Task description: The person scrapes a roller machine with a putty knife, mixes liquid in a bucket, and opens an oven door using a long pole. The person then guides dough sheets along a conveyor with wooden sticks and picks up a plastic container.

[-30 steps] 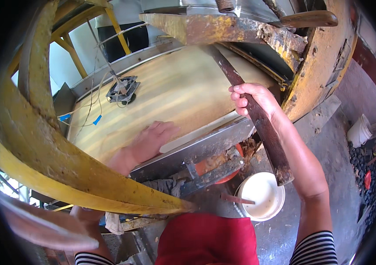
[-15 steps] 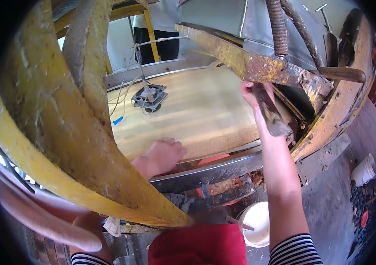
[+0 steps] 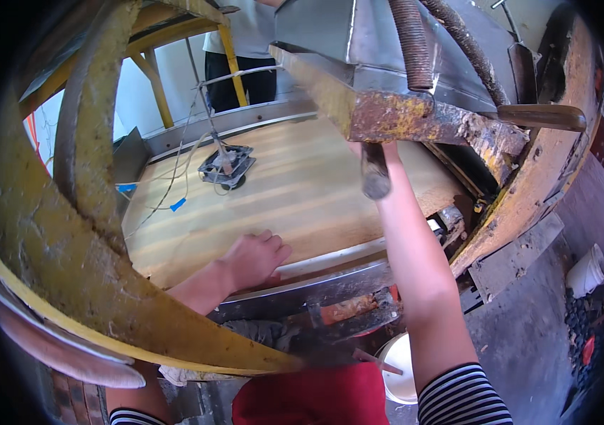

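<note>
My left hand [image 3: 252, 256] is curled at the front edge of the pale flat board [image 3: 302, 184]; what its fingertips hold, if anything, is hidden. My right hand [image 3: 390, 153] reaches forward, partly hidden behind a rusty yellow beam [image 3: 401, 117], and holds a dark long bar [image 3: 374, 177] pointing away from me, its near end toward the camera. A small black-framed device [image 3: 225, 166] with a rod and thin cables sits on the board, with blue connectors [image 3: 178, 204] nearby.
Yellow frame arms [image 3: 82, 241] curve across my left. A coiled spring [image 3: 408, 46], metal hopper [image 3: 316, 28] and wooden-handled tool [image 3: 539, 117] stand at upper right. A person [image 3: 242, 78] stands behind. Below are a white bucket [image 3: 398, 368], another bucket [image 3: 585, 269] and black lumps [image 3: 578, 326].
My right hand with the bar has moved forward and left, under the beam, and the bar now points away. My left hand's fingers have curled from flat to bent. The view has shifted.
</note>
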A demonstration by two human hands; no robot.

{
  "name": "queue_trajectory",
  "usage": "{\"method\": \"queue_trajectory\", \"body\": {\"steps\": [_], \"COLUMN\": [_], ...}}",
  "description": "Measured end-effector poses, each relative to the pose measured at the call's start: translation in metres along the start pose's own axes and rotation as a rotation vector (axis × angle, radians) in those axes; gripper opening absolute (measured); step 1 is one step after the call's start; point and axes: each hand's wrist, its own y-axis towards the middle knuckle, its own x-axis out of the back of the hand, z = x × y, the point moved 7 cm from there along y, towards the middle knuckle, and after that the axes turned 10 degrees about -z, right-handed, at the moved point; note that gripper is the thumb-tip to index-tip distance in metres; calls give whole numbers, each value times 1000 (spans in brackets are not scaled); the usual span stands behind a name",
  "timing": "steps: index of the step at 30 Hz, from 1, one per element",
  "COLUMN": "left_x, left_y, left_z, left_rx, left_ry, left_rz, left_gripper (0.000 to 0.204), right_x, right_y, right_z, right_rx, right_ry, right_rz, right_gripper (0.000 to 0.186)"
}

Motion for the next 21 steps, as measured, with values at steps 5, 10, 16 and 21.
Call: {"method": "queue_trajectory", "body": {"steps": [5,10,16,21], "left_x": [8,-9,1,-12], "left_y": [6,2,-2,0], "left_z": [-3,7,4,11], "left_rx": [13,38,60,66], "left_ry": [0,1,-44,-4], "left_rz": [-56,-34,-75,-78], "left_gripper": [37,42,43,45], "right_x": [-13,-21,3,4], "right_y": [15,9,-8,27], "right_z": [7,-17,11,12], "right_rx": [6,-8,3,10], "right_ry": [-7,-4,-32,-49], "right_rz": [7,14,14,18], "right_gripper": [24,24,24,24]}}
